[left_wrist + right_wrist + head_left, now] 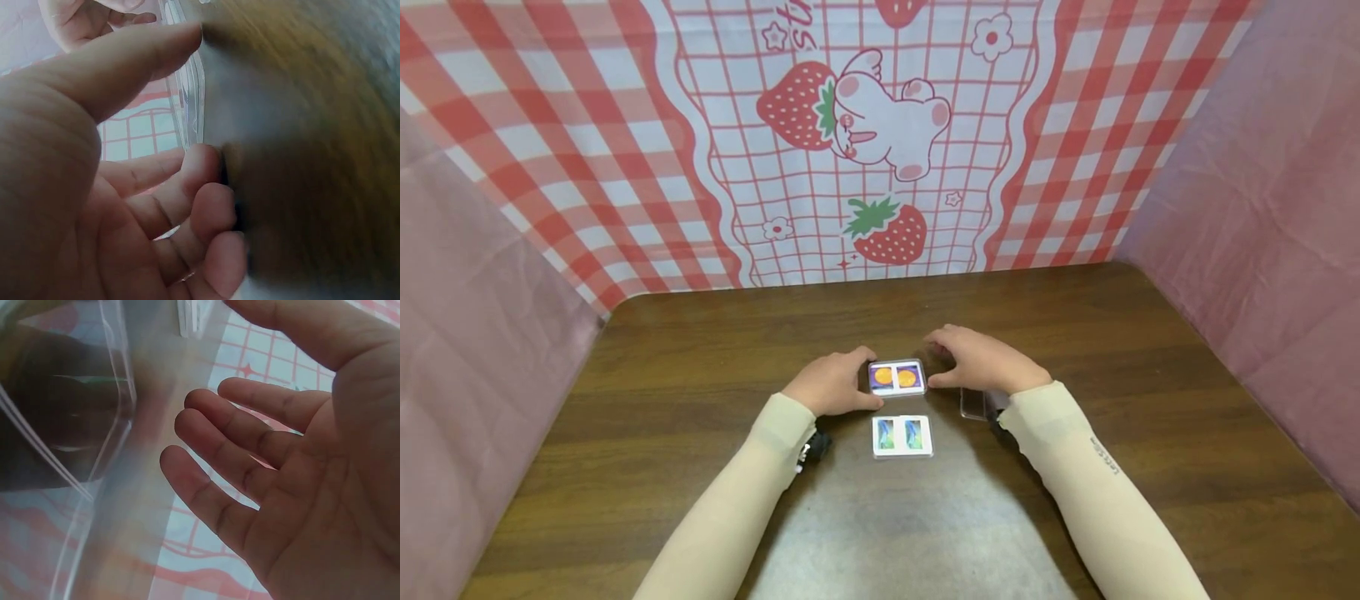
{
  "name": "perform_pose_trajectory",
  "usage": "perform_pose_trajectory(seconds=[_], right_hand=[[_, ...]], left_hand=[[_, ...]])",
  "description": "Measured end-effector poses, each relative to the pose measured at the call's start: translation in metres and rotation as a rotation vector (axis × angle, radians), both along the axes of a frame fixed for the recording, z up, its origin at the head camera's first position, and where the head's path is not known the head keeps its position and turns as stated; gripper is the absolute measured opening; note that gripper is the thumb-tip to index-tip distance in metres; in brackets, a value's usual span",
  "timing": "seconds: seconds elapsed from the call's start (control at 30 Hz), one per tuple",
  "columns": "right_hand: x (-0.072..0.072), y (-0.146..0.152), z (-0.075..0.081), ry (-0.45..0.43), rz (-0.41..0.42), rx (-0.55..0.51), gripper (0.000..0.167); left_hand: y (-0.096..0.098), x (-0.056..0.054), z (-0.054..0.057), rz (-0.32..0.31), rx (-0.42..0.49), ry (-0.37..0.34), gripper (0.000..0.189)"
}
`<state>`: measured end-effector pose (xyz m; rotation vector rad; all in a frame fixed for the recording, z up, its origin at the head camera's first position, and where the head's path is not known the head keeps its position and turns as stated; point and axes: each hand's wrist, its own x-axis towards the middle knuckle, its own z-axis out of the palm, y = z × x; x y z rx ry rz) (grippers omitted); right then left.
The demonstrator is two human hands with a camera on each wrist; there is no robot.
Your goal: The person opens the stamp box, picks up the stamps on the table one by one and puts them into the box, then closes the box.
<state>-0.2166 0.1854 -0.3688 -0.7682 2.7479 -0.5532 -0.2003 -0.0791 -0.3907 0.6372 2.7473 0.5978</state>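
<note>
A flat clear case [897, 379] showing two orange-and-purple pictures lies on the table between both hands. My left hand [833, 383] is at its left side, index finger by the far corner and thumb by the near one. In the left wrist view, the fingertips [214, 206] rest low at the table beside the clear case edge [192, 94]. My right hand [981, 360] hovers at the case's right, its fingers loosely spread and holding nothing, the thumb close to the edge. Nearer me lies a second flat case [902, 437] with two blue-green pictures.
A clear plastic piece [973, 405] lies partly hidden under the right wrist; it looms large as a clear plastic edge [119, 375] in the right wrist view. A strawberry-print cloth [880, 208] hangs behind the brown wooden table [700, 333], with pink cloth [1247, 208] at the sides.
</note>
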Motion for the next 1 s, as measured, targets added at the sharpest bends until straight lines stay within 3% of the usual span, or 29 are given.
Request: perform_pose_trajectory(seconds=[0.23,0.47,1.0], right_hand=[[-0.0004,0.0049,0.0042,0.001,-0.028,0.02,0.06],[0.0002,0.0061,0.0055,0.003,-0.043,0.026,0.058],[-0.0003,0.008,0.0029,0.02,-0.03,0.042,0.055]], left_hand=[[0.0008,-0.0018,-0.0008,-0.02,0.001,0.044,0.065],[0.0008,-0.0026,-0.0023,-0.014,-0.001,0.034,0.064],[-0.0012,-0.0041,-0.0055,0.073,0.022,0.075,0.063]])
